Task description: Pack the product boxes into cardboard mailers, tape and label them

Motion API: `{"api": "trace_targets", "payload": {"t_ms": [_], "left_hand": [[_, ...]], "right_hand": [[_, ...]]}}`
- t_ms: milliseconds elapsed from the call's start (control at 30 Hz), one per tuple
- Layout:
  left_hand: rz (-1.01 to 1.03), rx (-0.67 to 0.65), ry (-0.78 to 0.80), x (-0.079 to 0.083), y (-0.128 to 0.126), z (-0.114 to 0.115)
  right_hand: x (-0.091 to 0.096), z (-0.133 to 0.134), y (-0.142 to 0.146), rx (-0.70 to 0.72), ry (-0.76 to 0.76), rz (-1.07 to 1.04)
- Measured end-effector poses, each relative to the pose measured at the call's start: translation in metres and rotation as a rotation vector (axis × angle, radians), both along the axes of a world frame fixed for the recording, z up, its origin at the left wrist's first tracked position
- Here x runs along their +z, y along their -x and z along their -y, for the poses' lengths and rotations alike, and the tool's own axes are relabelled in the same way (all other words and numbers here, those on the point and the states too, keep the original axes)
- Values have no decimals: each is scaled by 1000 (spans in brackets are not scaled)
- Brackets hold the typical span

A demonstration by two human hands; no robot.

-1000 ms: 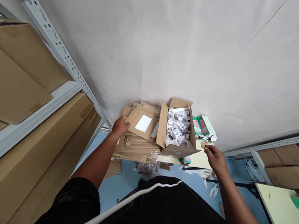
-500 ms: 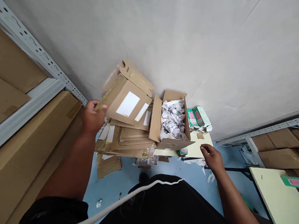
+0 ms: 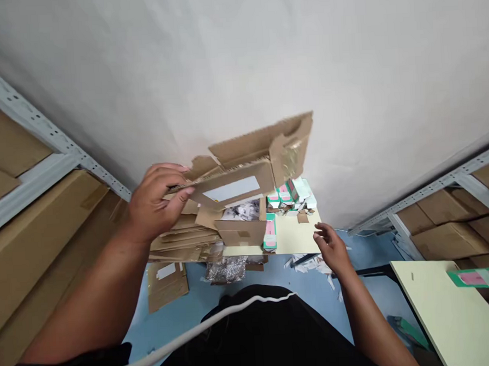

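Note:
My left hand (image 3: 155, 204) grips the left edge of a flattened cardboard box (image 3: 247, 163) with a white label, held up almost level in front of me, above a stack of flattened boxes (image 3: 177, 242). Under the raised box stands an open carton (image 3: 241, 232) with crumpled paper (image 3: 240, 210) showing inside. My right hand (image 3: 332, 246) hovers with fingers apart over the near right corner of the pale yellow table (image 3: 292, 238), holding nothing. Small green and pink boxes (image 3: 288, 194) lie on the table behind the carton, one more (image 3: 269, 233) beside it.
Metal shelving with large brown cartons (image 3: 46, 237) stands at the left, and more shelving with cartons (image 3: 443, 227) at the right. A second pale yellow table (image 3: 452, 314) carries a green and pink box (image 3: 477, 277). Paper scraps (image 3: 310, 264) and cardboard pieces (image 3: 165, 280) lie on the blue floor.
My left hand has lifted the labelled flat box off the stack and swung it up and rightward over the open carton. My right hand has drawn slightly back from the table.

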State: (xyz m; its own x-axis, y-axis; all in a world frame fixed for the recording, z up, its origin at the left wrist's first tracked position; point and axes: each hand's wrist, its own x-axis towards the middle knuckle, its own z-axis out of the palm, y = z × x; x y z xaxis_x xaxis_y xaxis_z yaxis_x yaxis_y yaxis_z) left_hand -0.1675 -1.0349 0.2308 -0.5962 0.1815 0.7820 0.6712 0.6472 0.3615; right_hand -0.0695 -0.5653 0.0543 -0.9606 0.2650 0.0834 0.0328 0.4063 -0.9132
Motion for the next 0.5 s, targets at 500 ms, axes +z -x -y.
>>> {"api": "trace_targets", "payload": {"t_ms": [500], "left_hand": [[458, -624, -15, -29, -13, -405]], "right_hand": [[39, -256, -135, -479, 401, -200]]}}
